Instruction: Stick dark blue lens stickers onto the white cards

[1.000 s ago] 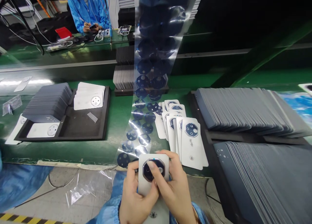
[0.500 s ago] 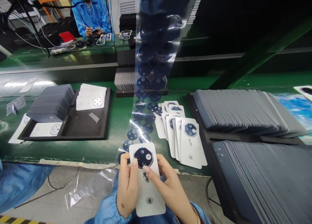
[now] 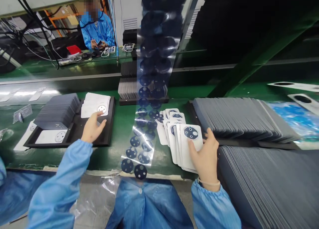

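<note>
Your left hand (image 3: 92, 129) spread, fingertips on white covers (image 3: 96, 104) in black tray (image 3: 109, 122), your right hand (image 3: 205, 152) spread flat on finished cover stack (image 3: 188, 141), green bench (image 3: 122, 122).

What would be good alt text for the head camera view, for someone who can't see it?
Over a green workbench, the person's right hand rests on a fanned pile of white phone back covers with dark camera rings, while the left hand touches a stack of white covers in a black tray. A clear strip of dark round stickers hangs between them.
</note>
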{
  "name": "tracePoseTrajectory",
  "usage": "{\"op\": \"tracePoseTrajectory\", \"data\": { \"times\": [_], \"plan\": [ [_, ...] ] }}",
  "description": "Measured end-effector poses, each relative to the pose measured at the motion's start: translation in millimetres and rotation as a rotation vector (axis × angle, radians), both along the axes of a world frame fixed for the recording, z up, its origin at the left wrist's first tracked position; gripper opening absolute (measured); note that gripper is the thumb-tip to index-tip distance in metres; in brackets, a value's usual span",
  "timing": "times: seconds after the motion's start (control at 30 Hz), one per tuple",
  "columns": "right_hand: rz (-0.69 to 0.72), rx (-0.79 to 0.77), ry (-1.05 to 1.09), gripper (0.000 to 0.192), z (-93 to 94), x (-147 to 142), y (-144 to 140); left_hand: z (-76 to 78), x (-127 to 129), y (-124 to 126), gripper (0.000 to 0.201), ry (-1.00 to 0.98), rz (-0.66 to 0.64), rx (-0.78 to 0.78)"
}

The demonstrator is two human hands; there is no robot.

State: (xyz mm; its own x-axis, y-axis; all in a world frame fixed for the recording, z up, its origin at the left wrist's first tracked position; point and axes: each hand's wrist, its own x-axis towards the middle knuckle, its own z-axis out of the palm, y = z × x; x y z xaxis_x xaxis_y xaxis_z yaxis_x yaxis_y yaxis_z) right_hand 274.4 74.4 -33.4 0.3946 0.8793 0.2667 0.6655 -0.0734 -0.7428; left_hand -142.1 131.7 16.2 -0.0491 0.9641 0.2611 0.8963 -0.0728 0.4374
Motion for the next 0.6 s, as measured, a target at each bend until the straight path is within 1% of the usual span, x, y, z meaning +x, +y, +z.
{"op": "tracePoseTrajectory", "data": {
  "times": [0.07,0.13,0.2,0.27,0.37,0.43,0.47,0.53,0.6],
  "plan": [
    [0.073,0.07,-0.162,0.07,-8.6,-5.8,-4.4,-3.8,-27.5,32.4,0.051,0.061,-0.031,-0.021],
    [0.131,0.074,-0.243,0.067,-17.1,-13.5,-13.6,-9.1,-46.6,54.4,0.066,0.113,-0.039,-0.054],
    [0.18,0.049,-0.262,0.072,-25.3,-18.2,-22.9,-16.6,-59.1,67.4,0.08,0.153,-0.023,-0.089],
    [0.229,0.034,-0.271,0.075,-31.1,-18.4,-28.9,-24.7,-66.8,74.3,0.085,0.177,0.002,-0.125],
    [0.248,0.073,-0.318,0.071,-28.7,-16.9,-33.0,-32.0,-71.0,78.5,0.078,0.191,0.024,-0.154],
    [0.239,0.142,-0.341,0.071,-18.7,-21.5,-36.3,-31.2,-69.5,79.0,0.075,0.194,0.025,-0.133],
    [0.258,0.173,-0.342,0.071,-12.4,-26.6,-39.2,-29.3,-67.8,78.8,0.074,0.192,0.029,-0.109],
    [0.372,0.199,-0.333,0.072,-1.6,-42.4,-47.6,-23.8,-63.7,77.9,0.069,0.176,0.055,-0.051],
    [0.556,0.174,-0.351,0.073,2.1,-63.0,-58.3,-17.3,-59.7,75.9,0.051,0.14,0.101,0.005]
  ]
}}
